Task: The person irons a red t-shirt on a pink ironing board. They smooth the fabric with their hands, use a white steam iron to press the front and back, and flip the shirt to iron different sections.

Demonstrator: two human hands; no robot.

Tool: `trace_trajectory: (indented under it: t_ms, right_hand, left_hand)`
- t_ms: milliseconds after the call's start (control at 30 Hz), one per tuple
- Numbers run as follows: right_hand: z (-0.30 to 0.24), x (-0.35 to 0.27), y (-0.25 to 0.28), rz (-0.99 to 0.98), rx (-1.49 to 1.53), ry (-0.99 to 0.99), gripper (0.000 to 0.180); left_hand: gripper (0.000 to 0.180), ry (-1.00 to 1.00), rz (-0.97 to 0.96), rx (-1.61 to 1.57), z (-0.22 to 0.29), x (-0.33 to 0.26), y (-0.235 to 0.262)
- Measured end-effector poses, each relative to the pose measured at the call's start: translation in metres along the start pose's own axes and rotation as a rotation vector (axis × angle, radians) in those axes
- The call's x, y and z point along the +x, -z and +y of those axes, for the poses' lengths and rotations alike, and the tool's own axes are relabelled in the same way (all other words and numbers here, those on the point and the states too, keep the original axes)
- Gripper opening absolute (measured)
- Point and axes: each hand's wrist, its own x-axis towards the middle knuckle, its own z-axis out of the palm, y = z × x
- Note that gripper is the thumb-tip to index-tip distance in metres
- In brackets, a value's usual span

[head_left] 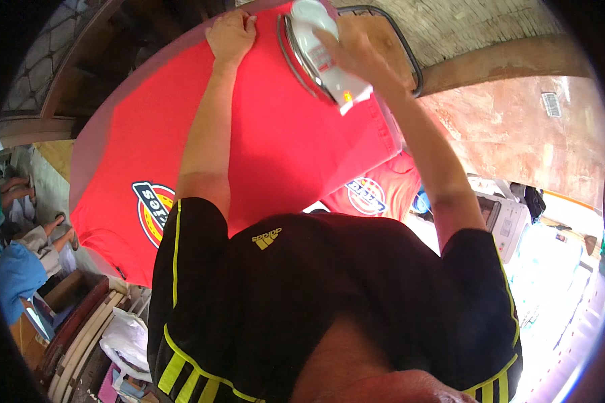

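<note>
Lying beneath the open, flat-laid left hand (231, 37), the red T-shirt (282, 158) extends right, below the electric iron (309, 48) gripped by the right hand (356, 55).

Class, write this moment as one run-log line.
left hand: resting on red fabric | right hand: holding white iron | white iron: over red fabric
</note>
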Motion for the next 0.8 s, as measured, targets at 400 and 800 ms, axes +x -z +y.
trace_trajectory:
  t_ms: [400, 800]
  right_hand:
    - [-0.031, 0.069, -0.036, -0.097, -0.107, -0.185, 0.059]
    - [-0.052, -0.059, -0.004, -0.218, -0.010, -0.058, 0.034]
  left_hand:
    - [0.044, -0.053, -0.350, 0.140, -0.059, -0.018, 0.057]
    - [0.038, -0.084, -0.013, 0.026, -0.126, -0.049, 0.108]
